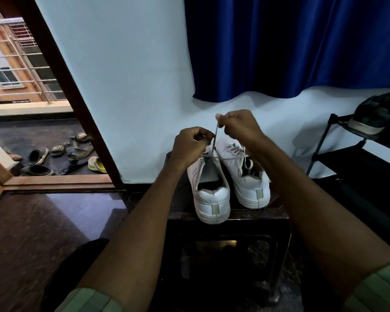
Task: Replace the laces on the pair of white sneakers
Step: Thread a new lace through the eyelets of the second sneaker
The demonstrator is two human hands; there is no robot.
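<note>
Two white sneakers stand heel-toward-me on a small dark table (252,216). The left sneaker (209,190) has a pale lace (215,140) rising from its upper eyelets. My right hand (236,124) pinches the top of that lace and holds it taut above the shoe. My left hand (190,145) is closed on the lace lower down, just over the shoe's tongue. A strand of the lace runs sideways across to the right sneaker (248,174), which is laced with a grey lace.
A black shoe rack (338,152) with a dark shoe (378,115) stands at the right. A blue curtain (291,46) hangs behind. At the left, an open doorway (61,70) shows several sandals (61,152) on a mat.
</note>
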